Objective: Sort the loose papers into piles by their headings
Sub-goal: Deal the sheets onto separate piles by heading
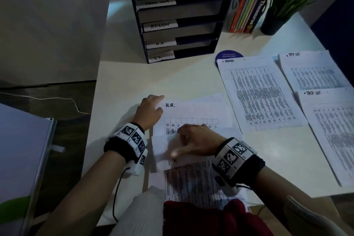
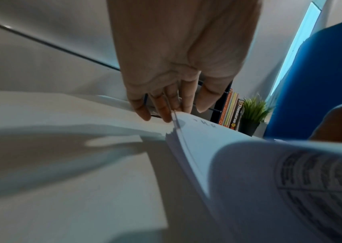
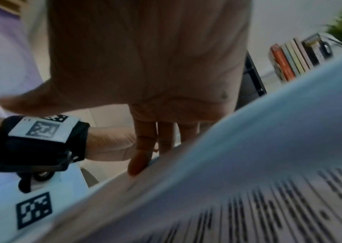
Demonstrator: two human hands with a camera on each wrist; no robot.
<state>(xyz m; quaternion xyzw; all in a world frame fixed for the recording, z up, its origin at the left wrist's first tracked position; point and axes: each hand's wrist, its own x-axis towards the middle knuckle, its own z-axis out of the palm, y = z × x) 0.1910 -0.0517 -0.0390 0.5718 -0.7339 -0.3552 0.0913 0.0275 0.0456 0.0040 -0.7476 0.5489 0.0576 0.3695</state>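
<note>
White desk [image 1: 172, 80] fills the head view, dimly lit, with dark floor and a trailing cable beyond its left edge. At the far edge, towards the left, stands a black paper tray rack [image 1: 222, 30] with four labelled shelves; ADMIN, H.R. and I.T. can be read, the top label is too blurred.

Near the front edge lies the loose stack of papers [image 1: 193, 111], its uppermost flat sheet headed H.R. The left hand [image 1: 150, 110] sits at the stack's far left corner; in the left wrist view its fingers [image 2: 163, 106] are nearly straight, with the corner of a sheet slipped between two of them. The right hand [image 1: 195, 141] lies over the middle of the stack, fingers [image 3: 143, 148] extended and tips against a sheet that curls up from the pile [image 3: 249, 131]; whether it pinches that sheet or only presses it cannot be told.

Right of the stack, a sorted pile headed ADMIN [image 1: 260, 94] lies flat, its top edge covering part of a round blue coaster [image 1: 229, 55]. Further right, along the right edge, two sheets headed TASK LIST [image 1: 312, 71] [image 1: 333, 136] lie one nearer than the other, overlapping. Behind them, at the far right corner, a row of books [image 1: 247, 9] leans beside a potted plant [image 1: 287, 0].
</note>
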